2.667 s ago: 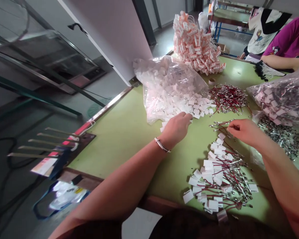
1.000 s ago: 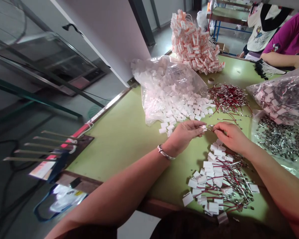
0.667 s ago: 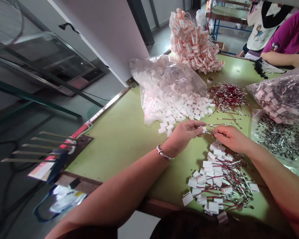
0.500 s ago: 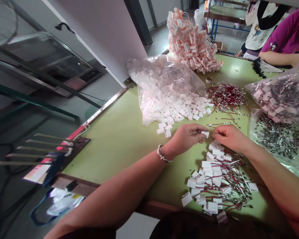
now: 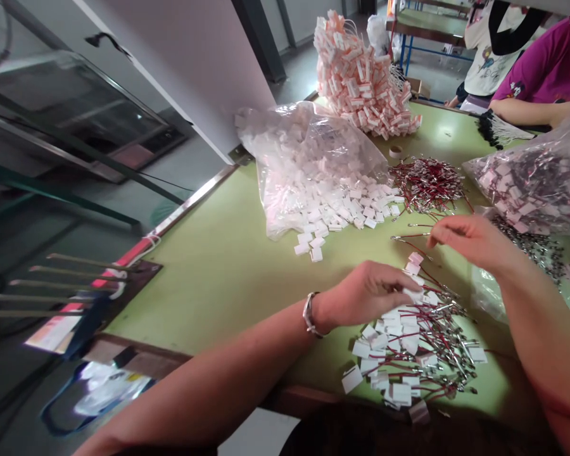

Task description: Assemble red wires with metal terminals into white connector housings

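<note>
My left hand [image 5: 368,294] rests low over a pile of red wires with white tags [image 5: 411,345] near the table's front edge. Its fingertips pinch one white tag at the top of that pile. My right hand [image 5: 470,239] is further back and to the right, fingers pinched on the end of a loose red wire [image 5: 408,237] lying on the green table [image 5: 228,266]. Beyond it lies a heap of untagged red wires [image 5: 425,183]. Loose white tags [image 5: 342,215] spill from a clear plastic bag [image 5: 308,158].
A tall stack of pink-and-white tags [image 5: 361,73] stands at the back. Clear bags of metal parts [image 5: 536,180] lie at the right. Another person's arm [image 5: 532,111] rests on the far right edge. A rack of metal rods [image 5: 66,285] sits at the left.
My hands were joined over the table, fitting a tag to a wire. Now the left has dropped toward the tagged pile and the right has reached back to the loose wires.
</note>
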{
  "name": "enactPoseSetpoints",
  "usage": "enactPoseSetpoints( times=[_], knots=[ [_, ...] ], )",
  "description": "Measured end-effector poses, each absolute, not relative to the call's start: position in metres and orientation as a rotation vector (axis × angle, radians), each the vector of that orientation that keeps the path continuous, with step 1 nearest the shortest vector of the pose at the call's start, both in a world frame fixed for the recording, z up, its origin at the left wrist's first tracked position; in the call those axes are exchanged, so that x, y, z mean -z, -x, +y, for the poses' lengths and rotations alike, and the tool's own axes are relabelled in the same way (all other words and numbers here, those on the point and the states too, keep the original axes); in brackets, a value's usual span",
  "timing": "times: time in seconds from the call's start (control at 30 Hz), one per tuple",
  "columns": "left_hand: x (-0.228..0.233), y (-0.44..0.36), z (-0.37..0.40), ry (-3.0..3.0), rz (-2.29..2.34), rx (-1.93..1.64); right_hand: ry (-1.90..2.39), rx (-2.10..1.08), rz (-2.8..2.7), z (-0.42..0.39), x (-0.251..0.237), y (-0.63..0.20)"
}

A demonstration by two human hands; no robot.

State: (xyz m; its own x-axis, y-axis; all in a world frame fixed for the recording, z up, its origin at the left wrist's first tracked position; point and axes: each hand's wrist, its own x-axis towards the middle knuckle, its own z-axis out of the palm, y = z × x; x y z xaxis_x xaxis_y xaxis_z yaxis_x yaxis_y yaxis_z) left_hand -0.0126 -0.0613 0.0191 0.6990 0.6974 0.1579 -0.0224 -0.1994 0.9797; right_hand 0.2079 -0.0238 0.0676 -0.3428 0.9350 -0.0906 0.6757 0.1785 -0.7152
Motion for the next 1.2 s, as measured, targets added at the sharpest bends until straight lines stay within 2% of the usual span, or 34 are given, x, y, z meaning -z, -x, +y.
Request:
enactPoseSetpoints(
  times=[0.13, 0.2, 0.3, 0.4, 0.57, 0.73, 0.87, 1.0, 1.2],
  knots=[
    [-0.031, 0.020, -0.062, -1.901, 0.290, -0.585, 1.722, -0.713, -2.154, -0.008, -0.039, -0.214],
    [-0.028, 0.027, -0.050, -1.958, 0.554, -0.705, 1.749, -0.552, -2.325, -0.006, -0.021, -0.204],
    [-0.012, 0.040, -0.022, -2.058, 1.309, -1.018, 1.713, -0.300, -2.493, -0.008, -0.006, -0.188],
    [0.006, 0.047, 0.001, -2.246, 1.603, -0.937, 1.763, -0.194, -2.575, -0.011, -0.007, -0.180],
    [0.021, 0.046, 0.012, -2.456, 1.563, -0.738, 1.876, -0.286, -2.554, -0.015, -0.015, -0.179],
    [0.016, 0.047, 0.008, -2.416, 1.494, -0.868, 1.866, -0.304, -2.583, -0.016, -0.012, -0.171],
    [0.005, 0.039, -0.003, -1.930, 1.381, -1.075, 1.837, -0.287, -2.584, -0.015, -0.008, -0.169],
    [0.003, 0.029, -0.017, -1.301, 1.161, -0.954, 1.776, -0.415, -2.388, -0.020, -0.015, -0.172],
    [0.012, 0.021, -0.023, -0.948, 0.905, -1.014, 1.530, -0.672, -2.165, -0.034, -0.028, -0.172]
  ],
)
